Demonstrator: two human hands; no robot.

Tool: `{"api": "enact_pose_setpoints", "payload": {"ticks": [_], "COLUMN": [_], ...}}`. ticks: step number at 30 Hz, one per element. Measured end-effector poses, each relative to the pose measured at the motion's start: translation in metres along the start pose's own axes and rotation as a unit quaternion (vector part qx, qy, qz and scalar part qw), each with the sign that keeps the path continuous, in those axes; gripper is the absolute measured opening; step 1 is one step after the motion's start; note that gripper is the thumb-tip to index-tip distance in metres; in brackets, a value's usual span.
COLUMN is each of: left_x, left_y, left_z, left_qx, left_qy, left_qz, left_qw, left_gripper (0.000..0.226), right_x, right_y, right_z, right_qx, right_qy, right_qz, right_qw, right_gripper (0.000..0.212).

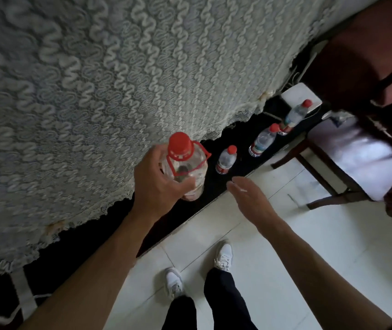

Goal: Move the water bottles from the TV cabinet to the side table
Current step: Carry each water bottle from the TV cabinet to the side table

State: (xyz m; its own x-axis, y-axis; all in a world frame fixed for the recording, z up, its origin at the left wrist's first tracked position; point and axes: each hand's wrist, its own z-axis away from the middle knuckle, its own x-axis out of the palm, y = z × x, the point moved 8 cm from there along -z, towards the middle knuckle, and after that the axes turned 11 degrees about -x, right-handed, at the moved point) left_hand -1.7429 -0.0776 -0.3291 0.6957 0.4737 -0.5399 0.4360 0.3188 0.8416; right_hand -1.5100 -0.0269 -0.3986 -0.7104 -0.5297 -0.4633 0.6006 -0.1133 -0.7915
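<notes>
My left hand (155, 181) grips a large clear bottle (188, 163) with a red cap and red carry handle, over the black TV cabinet top (240, 139). My right hand (249, 196) hovers open just right of it, above the cabinet's front edge, holding nothing. Three smaller red-capped water bottles stand in a row on the cabinet: the nearest bottle (226, 160), a middle bottle (262, 141), and a far bottle (296, 115). Whether a further bottle stands behind the far one is unclear.
A large lace cloth (95, 91) covers what stands on the cabinet to the left. A white box (295, 94) sits at the cabinet's far end. A dark wooden chair or table frame (328, 184) stands at right on white floor tiles (285, 258). My feet (199, 272) are below.
</notes>
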Motion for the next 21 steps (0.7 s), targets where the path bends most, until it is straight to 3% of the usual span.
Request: {"api": "enact_pose_setpoints", "payload": {"ticks": [3, 5, 11, 15, 21], "left_x": [-0.014, -0.021, -0.031, -0.03, -0.014], "left_y": [0.058, 0.095, 0.197, 0.247, 0.286], "left_z": [-0.007, -0.01, -0.007, 0.007, 0.029], "left_qx": [0.018, 0.03, 0.066, 0.092, 0.116], "left_qy": [0.012, 0.013, -0.003, -0.009, -0.062], "left_qz": [0.013, 0.031, 0.066, 0.102, 0.119], "left_qw": [1.0, 0.999, 0.996, 0.99, 0.984], "left_gripper": [0.069, 0.067, 0.063, 0.062, 0.064], "right_x": [-0.032, -0.05, -0.094, -0.12, -0.153], "right_y": [-0.024, -0.034, -0.043, -0.05, -0.047], "right_z": [0.012, 0.016, 0.018, 0.025, 0.058], "right_qx": [-0.011, 0.002, 0.09, 0.089, 0.061], "right_qy": [0.022, 0.023, 0.025, 0.029, 0.061], "right_qz": [-0.097, -0.156, -0.296, -0.365, -0.389], "right_qw": [0.995, 0.988, 0.951, 0.926, 0.917], "right_gripper": [0.021, 0.018, 0.06, 0.067, 0.077]}}
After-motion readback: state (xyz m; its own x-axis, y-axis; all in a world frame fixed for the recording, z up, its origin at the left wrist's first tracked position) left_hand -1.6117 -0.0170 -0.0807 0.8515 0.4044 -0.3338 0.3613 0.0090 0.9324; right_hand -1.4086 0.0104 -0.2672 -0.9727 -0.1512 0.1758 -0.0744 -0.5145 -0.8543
